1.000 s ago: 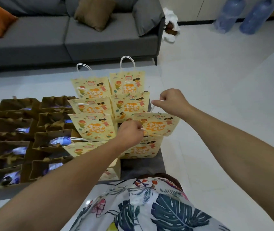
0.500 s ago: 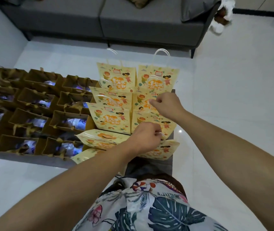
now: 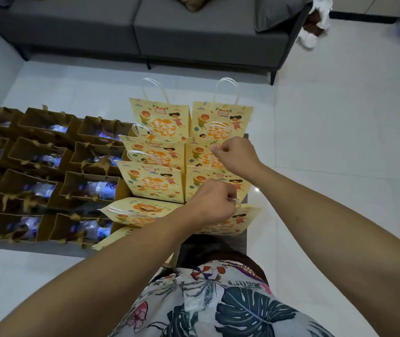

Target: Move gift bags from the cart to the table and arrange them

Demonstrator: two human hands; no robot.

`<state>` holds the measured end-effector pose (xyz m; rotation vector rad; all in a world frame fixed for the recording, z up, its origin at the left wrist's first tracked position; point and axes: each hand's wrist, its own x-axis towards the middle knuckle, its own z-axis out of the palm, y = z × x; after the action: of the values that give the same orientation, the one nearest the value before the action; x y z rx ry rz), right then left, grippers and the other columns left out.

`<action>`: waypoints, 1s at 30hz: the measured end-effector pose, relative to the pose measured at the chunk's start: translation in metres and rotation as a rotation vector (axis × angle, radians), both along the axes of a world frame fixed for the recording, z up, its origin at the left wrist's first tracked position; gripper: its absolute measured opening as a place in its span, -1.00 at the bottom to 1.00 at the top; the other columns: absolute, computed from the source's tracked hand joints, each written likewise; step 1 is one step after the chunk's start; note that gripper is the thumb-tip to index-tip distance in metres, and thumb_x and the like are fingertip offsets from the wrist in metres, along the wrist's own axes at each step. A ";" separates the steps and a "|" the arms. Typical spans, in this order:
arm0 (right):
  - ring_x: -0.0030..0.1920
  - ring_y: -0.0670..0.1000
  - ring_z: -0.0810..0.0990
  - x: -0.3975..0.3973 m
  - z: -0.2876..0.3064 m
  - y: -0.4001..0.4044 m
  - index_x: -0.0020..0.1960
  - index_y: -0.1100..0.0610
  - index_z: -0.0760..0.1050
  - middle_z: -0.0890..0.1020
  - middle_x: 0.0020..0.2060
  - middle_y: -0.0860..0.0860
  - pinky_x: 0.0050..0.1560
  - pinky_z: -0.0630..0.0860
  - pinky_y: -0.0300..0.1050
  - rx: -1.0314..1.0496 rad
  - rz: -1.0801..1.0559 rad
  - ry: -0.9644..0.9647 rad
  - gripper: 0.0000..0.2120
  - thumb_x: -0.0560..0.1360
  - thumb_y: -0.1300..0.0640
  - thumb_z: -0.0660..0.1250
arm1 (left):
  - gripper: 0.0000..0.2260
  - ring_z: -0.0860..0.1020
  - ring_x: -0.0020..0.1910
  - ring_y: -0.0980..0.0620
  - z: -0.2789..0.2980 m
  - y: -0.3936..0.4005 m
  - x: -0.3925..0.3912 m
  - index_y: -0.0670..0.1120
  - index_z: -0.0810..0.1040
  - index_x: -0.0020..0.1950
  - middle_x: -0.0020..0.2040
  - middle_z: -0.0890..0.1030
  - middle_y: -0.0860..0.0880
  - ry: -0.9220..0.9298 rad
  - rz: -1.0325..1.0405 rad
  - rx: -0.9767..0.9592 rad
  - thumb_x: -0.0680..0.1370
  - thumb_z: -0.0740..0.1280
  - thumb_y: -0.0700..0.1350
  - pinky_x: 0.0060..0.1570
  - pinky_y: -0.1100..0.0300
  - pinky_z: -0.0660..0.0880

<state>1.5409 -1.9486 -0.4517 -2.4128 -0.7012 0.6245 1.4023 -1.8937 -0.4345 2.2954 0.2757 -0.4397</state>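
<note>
illegible orange lettering on yellow gift bags [image 3: 160, 122]

The table [image 3: 228, 242] is packed from its left edge to its right: open brown bags [image 3: 48, 171] fill the left part and yellow gift bags [image 3: 160, 181] stand in two touching columns along the right edge, their white handles [image 3: 225, 90] sticking up at the far edge. Bare tabletop shows only at the near right corner, below the tilted nearest bags. Open floor [image 3: 340, 142] lies right of the table and between its far edge and the sofa [image 3: 145, 27].
</note>
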 end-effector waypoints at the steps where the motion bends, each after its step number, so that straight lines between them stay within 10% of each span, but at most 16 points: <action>1: -0.44 0.08 0.31 0.000 -0.001 0.000 -0.48 0.13 0.23 0.27 -0.53 0.06 -0.29 0.34 -0.07 -0.001 -0.015 0.013 -0.43 0.61 -0.06 0.32 | -0.85 0.51 -0.23 -0.02 -0.002 0.000 0.000 -0.08 0.62 -0.19 -0.28 0.58 -0.03 0.017 -0.007 0.000 0.47 0.26 -0.19 -0.23 0.06 0.50; 14: -0.07 -0.05 0.55 -0.012 0.001 -0.014 -0.10 0.12 0.63 0.63 -0.17 -0.07 -0.09 0.48 -0.10 -0.014 -0.092 0.023 -0.72 0.59 -0.09 0.35 | -0.85 0.54 -0.13 -0.03 -0.004 0.014 -0.002 -0.10 0.65 -0.06 -0.26 0.56 0.04 0.009 0.046 0.061 0.59 0.29 -0.13 -0.15 0.13 0.44; 30: 0.09 0.03 0.61 -0.075 0.030 -0.055 0.31 0.02 0.58 0.67 0.07 -0.03 0.15 0.53 -0.04 -0.017 -0.152 -0.034 -0.66 0.59 -0.09 0.32 | -0.82 0.59 0.00 0.00 0.009 0.022 -0.038 -0.07 0.66 0.09 0.00 0.68 -0.01 -0.021 -0.087 0.192 0.60 0.35 -0.01 -0.12 0.18 0.42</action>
<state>1.4656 -2.0033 -0.4215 -2.4699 -0.5221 0.5304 1.3644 -1.8718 -0.4259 2.5054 0.2153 -0.4494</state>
